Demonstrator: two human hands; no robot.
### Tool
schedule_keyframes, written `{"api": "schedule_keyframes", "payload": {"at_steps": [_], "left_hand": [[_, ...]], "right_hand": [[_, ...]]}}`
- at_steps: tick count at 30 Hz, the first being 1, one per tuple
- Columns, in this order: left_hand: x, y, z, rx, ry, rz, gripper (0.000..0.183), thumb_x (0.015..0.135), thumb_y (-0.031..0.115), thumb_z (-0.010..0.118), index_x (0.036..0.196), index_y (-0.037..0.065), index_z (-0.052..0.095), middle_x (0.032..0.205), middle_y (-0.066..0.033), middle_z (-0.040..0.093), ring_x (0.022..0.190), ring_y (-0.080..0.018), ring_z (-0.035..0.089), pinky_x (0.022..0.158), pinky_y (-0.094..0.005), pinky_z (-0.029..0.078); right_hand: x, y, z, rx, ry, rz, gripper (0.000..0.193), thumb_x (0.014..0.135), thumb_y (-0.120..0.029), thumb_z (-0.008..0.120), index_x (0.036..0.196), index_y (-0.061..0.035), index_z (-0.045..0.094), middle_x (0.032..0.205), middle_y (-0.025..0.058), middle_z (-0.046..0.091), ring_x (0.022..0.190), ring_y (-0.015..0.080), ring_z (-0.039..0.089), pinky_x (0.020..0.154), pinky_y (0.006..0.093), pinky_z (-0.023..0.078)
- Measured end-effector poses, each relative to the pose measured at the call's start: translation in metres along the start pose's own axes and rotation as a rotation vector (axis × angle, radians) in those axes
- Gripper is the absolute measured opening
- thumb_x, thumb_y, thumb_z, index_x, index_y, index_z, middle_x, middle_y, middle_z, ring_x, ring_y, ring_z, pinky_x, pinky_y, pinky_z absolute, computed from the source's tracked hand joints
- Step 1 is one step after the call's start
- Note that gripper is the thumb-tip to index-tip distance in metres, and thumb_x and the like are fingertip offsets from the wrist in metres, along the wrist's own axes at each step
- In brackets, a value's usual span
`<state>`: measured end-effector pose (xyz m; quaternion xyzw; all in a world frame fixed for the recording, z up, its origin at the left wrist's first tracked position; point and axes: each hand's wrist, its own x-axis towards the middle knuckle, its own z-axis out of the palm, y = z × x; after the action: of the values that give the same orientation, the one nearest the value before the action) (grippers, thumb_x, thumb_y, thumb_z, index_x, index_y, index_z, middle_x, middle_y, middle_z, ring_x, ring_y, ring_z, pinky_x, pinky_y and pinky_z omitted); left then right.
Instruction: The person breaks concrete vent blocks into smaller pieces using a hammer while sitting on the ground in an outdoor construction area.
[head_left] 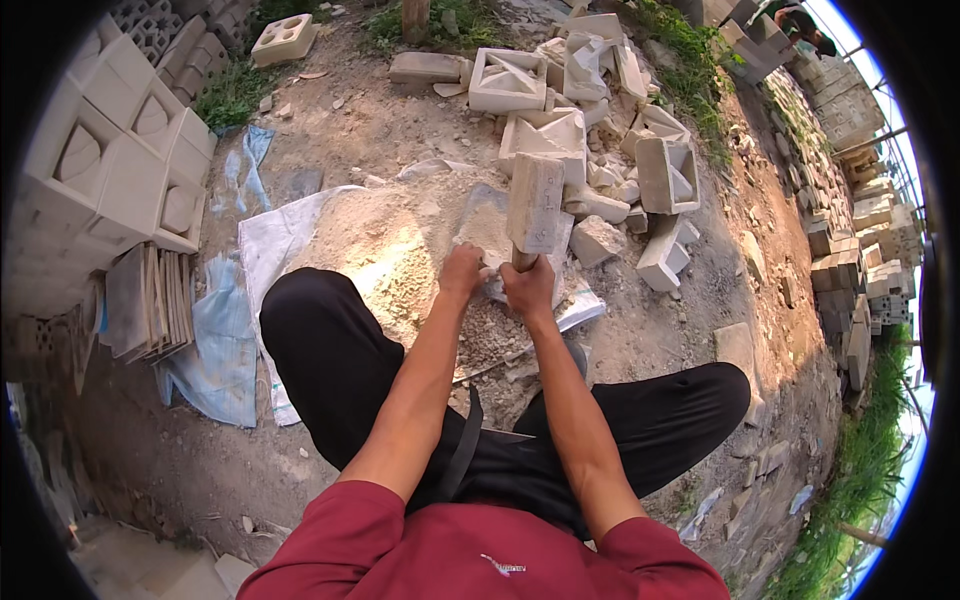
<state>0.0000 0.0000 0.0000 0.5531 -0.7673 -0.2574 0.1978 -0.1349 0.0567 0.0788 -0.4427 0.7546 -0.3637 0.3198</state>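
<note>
While 2 hands grip 1 mallet [536, 205] — right hand [530, 290] fingers clamped on handle, left hand [464, 272] alongside.

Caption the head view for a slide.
Seated person, both hands, left and right, gripping a pale block-headed mallet over a grey-white rubble heap.

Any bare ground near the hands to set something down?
Bare dirt right of the right hand, between the broken blocks and the right knee. More bare dirt beyond the powder pile, toward the grass. Crowded: rubble ahead of the mallet; stacked blocks at left.
</note>
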Motion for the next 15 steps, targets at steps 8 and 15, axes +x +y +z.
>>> {"api": "schedule_keyframes", "payload": {"at_steps": [8,15], "left_hand": [[0.016,-0.004,-0.037,0.098,-0.037,0.007,0.021,0.066,0.018,0.080,0.079,0.007,0.069,0.093,-0.0114,0.063,0.093,-0.0317,0.061,0.081,-0.0434,0.050],[0.008,0.003,-0.028,0.131,-0.082,-0.035,0.023,0.070,0.026,0.080,0.083,0.010,0.069,0.097,-0.0077,0.061,0.101,-0.0282,0.058,0.086,-0.0442,0.047]], "right_hand": [[0.009,0.039,0.023,-0.044,0.010,-0.010,0.045,0.069,-0.024,0.072,0.101,0.0054,0.062,0.085,0.0216,0.069,0.082,0.0316,0.069,0.074,0.0387,0.053],[0.035,0.032,0.027,0.112,0.195,-0.180,0.026,0.072,-0.016,0.067,0.085,0.0048,0.059,0.065,0.0178,0.065,0.045,0.0209,0.061,0.047,0.0350,0.049]]}}
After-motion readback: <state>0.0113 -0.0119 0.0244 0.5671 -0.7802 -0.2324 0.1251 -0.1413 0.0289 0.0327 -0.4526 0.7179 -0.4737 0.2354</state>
